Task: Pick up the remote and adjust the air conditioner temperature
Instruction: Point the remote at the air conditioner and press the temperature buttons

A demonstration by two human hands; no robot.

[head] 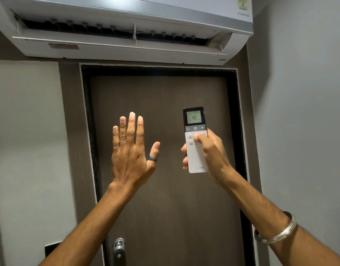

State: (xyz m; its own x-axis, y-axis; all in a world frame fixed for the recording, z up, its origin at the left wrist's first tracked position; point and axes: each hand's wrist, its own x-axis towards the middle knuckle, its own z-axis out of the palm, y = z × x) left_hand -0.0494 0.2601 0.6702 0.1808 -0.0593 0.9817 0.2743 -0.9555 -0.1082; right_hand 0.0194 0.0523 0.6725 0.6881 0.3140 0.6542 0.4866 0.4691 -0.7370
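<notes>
Two bare forearms reach up from the near edge, the right one wearing a silver bangle (276, 230) close to the camera. The right hand (209, 150) has its fingers (185, 161) clamped around the lower half of the remote (196, 140): fingertips curl round the left edge, the palm backs the right edge, and the thumb lies across the front, its tip resting on the pale buttons just below the grey bar with the minus, power and plus signs. The remote is white with a black top, held upright and facing the camera, right of centre in front of the door (161, 189). Its small screen reads 18, and a brand word is printed near its lower end.

The left hand (131, 152) is raised to the left of the remote, well apart from it, holding nothing. Its back faces the camera, the four fingers straight and close together pointing up, the thumb spread out to the right with a dark ring (153, 159) on it.

Behind both hands stands a dark brown door in a black frame, with a metal handle (119, 246) at its lower left. Above the door, farther off, the white air conditioner (127, 45) is mounted on the wall, its louvre open and dark vanes showing inside. Pale walls flank the door on both sides.
</notes>
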